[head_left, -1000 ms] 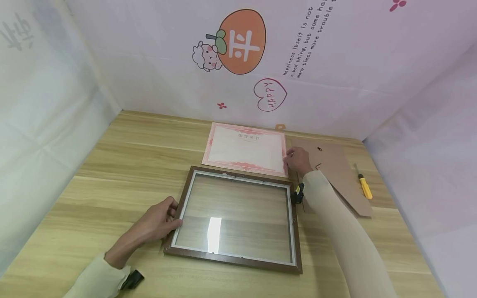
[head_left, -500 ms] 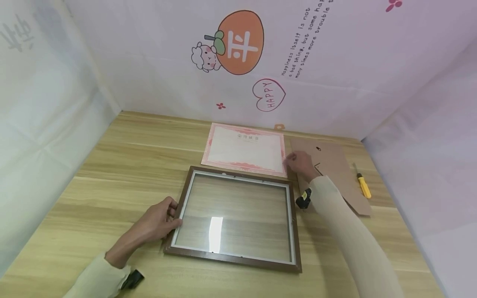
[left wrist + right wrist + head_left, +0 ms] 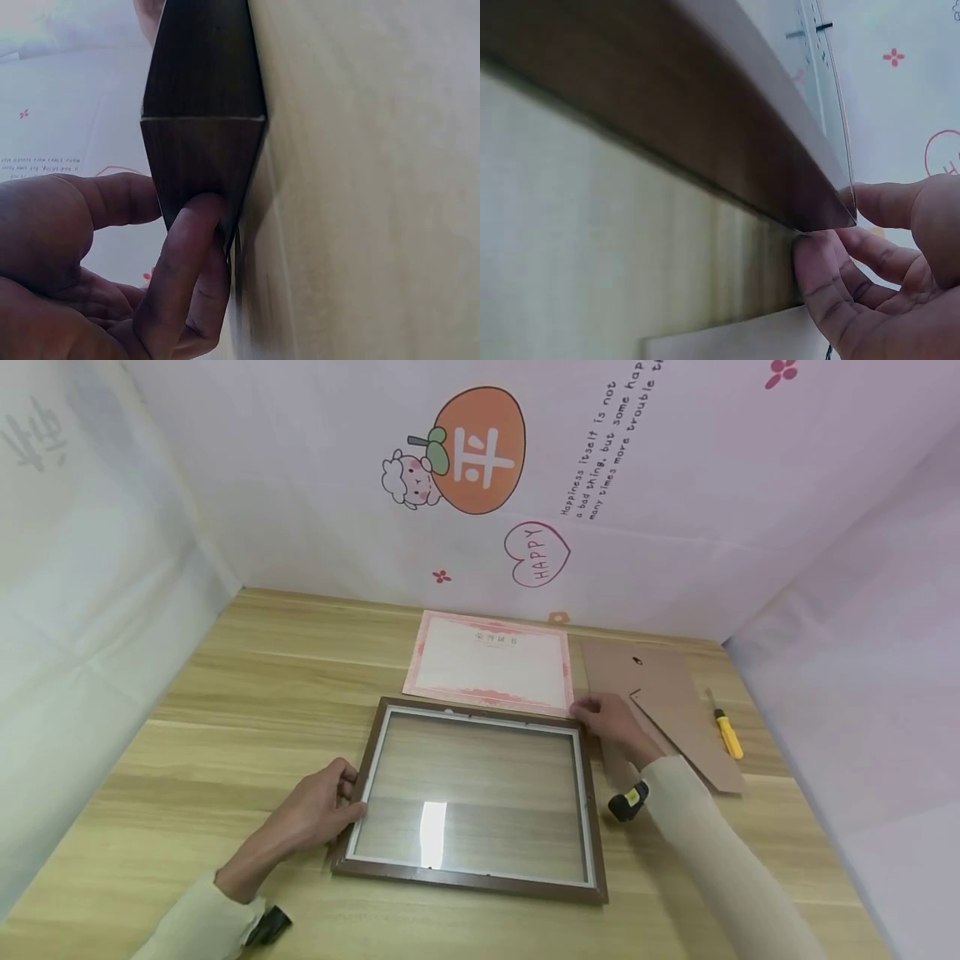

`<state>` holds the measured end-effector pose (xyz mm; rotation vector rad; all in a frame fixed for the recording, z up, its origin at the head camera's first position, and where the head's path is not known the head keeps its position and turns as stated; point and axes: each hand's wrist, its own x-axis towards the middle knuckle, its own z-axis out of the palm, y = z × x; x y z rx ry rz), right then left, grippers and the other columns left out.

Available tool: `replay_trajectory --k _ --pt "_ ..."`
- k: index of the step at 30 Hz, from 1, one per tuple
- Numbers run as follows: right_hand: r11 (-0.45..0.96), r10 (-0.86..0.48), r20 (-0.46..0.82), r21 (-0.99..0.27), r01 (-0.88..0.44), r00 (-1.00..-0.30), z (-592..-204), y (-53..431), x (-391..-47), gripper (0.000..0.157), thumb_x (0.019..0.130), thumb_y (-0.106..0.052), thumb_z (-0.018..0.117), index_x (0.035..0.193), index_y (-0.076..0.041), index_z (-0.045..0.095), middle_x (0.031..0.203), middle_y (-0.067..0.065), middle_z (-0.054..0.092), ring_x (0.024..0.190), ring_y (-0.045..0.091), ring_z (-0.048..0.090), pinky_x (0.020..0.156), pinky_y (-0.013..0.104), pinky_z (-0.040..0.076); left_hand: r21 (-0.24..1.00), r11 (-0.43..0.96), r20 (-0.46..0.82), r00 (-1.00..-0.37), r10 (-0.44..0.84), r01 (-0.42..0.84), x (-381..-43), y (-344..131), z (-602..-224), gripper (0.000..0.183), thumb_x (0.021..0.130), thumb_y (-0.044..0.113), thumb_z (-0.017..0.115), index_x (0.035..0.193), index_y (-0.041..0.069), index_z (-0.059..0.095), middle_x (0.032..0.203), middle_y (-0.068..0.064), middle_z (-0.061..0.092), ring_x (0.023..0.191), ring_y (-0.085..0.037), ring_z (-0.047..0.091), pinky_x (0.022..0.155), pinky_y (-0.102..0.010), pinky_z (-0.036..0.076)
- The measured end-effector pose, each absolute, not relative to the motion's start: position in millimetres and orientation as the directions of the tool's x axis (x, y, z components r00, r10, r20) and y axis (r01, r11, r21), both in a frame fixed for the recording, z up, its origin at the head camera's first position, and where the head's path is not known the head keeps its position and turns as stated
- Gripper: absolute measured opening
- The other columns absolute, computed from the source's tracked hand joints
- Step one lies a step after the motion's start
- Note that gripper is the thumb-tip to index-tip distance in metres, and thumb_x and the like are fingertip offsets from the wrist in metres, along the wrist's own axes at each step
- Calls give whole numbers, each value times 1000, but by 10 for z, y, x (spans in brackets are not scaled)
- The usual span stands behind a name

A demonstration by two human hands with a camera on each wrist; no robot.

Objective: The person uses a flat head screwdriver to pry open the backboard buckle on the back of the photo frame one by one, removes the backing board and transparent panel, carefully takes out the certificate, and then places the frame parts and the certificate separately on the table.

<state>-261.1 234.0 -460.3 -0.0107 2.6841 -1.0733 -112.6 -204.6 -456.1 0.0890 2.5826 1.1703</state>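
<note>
A brown picture frame (image 3: 480, 883) with a pale inner lip and a clear pane lies on the wooden table. My left hand (image 3: 318, 802) grips its left side, thumb over the top edge and fingers curled against the outer side, as the left wrist view shows up close. At the far right corner, my right hand (image 3: 611, 722) holds the frame between thumb and fingers; the right wrist view has the fingertips (image 3: 817, 262) at the corner's outer side. Just beyond the frame lies a pink-bordered certificate (image 3: 491, 664), flat and apart from both hands.
A brown backing board (image 3: 667, 681) with a small dark hook and a folded stand lies right of the certificate, partly behind my right arm. Farther right is a yellow-handled screwdriver (image 3: 727, 733). White printed curtains (image 3: 337, 510) enclose the table's back and sides.
My right hand has moved from the certificate's right edge toward me, onto the frame's far right corner. The left hand keeps its hold, and the frame stays in place.
</note>
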Motion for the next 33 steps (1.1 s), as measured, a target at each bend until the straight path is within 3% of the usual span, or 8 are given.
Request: replay_trajectory --k 4,8,12,16,21,27,30,33 --pt "740 -83 -223 -667 90 -971 -4619 2333 -2524 33 100 -28 56 120 -2 63 116 17 65 100 24 60 79 27 53 692 722 -211 -959 188 -11 -1111 -2030 -4530 37 87 12 71 115 -4 53 95 -9 60 75 -16 54 57 -26 48" --pt "735 -78 -214 -672 89 -974 -4630 2314 -2462 32 100 -27 56 121 -4 63 119 17 64 106 26 59 84 30 53 546 831 -81 -981 175 103 -1066 -1971 -4448 43 87 19 72 117 -7 54 97 -15 59 76 -20 53 61 -30 46" --pt "729 -66 -209 -678 96 -976 -4637 2300 -2416 32 101 -27 55 122 -4 62 121 17 63 106 26 59 82 29 53 427 880 88 -978 189 208 -1017 -1848 -4358 42 86 19 73 117 -5 59 105 -21 59 89 -31 57 70 -41 52" --pt "726 -46 -207 -679 109 -977 -4657 2297 -2402 33 101 -28 55 123 -4 62 118 16 64 99 23 58 75 25 51 389 857 172 -940 293 338 -1014 -1709 -4301 36 84 15 75 113 -2 62 109 -19 62 103 -34 58 84 -45 54" --pt "715 -17 -204 -687 131 -979 -4707 2314 -2398 33 100 -29 56 123 -7 62 119 14 63 99 22 59 75 23 52 377 786 133 -869 477 489 -1067 -1535 -4275 40 83 18 76 116 0 62 118 -17 64 116 -34 57 99 -47 50" --pt "712 -13 -160 -695 104 -987 -4726 2306 -2377 30 99 -27 58 121 -7 64 120 14 64 105 25 59 79 27 53 372 655 9 -708 706 657 -1108 -1345 -4270 44 93 22 64 129 -3 59 140 -21 55 133 -37 48 112 -50 40" --pt "714 -17 -139 -695 86 -990 -4724 2307 -2365 29 99 -25 59 120 -6 64 118 15 64 104 26 59 79 28 52 350 610 -40 -639 768 711 -1119 -1258 -4271 39 98 18 57 131 -2 58 144 -20 51 136 -34 47 114 -47 39" --pt "713 -18 -135 -696 82 -991 -4721 2305 -2365 28 99 -24 59 119 -6 65 117 15 63 103 25 58 77 26 51 342 603 -86 -615 784 721 -1126 -1210 -4284 39 98 17 56 133 -1 57 147 -18 50 138 -31 45 115 -44 38"
